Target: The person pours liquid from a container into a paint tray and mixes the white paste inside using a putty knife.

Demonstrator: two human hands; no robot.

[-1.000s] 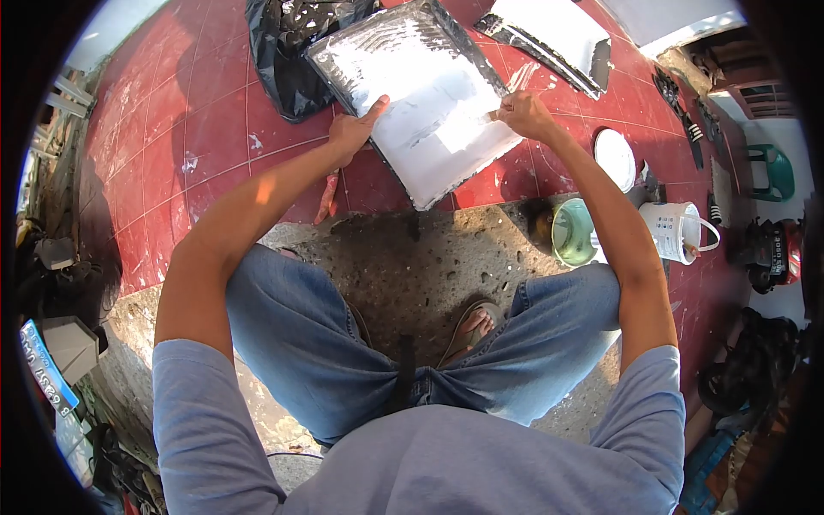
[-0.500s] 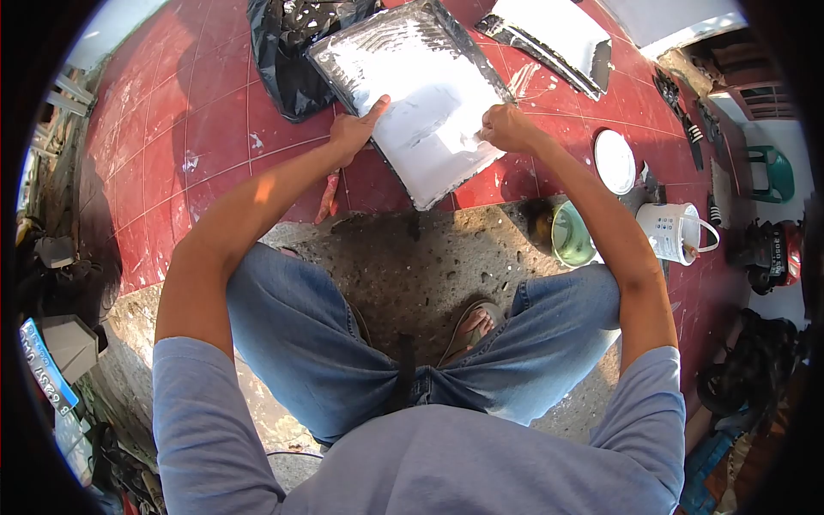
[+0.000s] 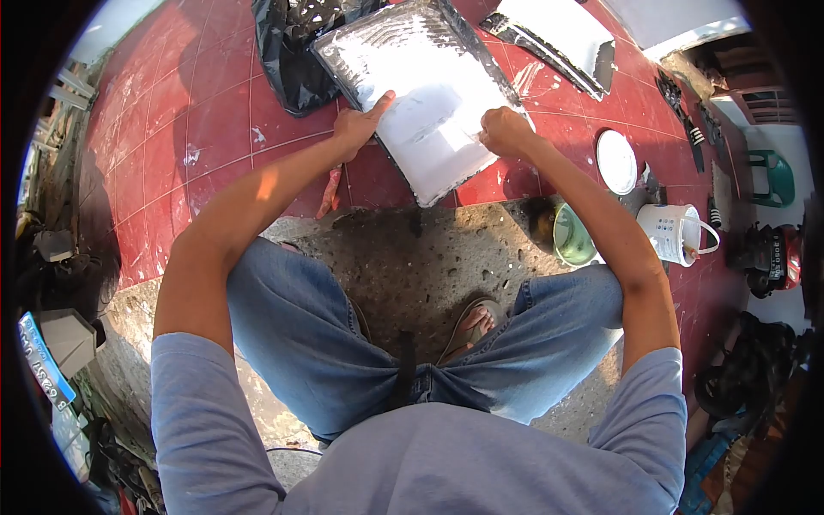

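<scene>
A flat rectangular tray (image 3: pixel 438 167), black at the edges and coated in white, lies tilted across the tiles before me. Ridges show through the white at its far end. My left hand (image 3: pixel 360 129) grips its left edge, thumb on top and the other fingers mostly hidden below. Over the right side of the white surface, my right hand (image 3: pixel 506 131) is closed in a fist. Anything inside that fist is hidden from view.
A black plastic bag (image 3: pixel 296 81) lies beyond the tray. Another white-coated panel (image 3: pixel 562 34) is at upper right. A white lid (image 3: pixel 616 161), a white bucket (image 3: pixel 668 230) and a greenish container (image 3: pixel 571 233) stand right. An orange-red strip (image 3: pixel 330 193) lies below my left hand.
My right hand has turned slightly and shifted a little nearer along the tray's right side. The left hand keeps its grip, and the view has shifted slightly.
</scene>
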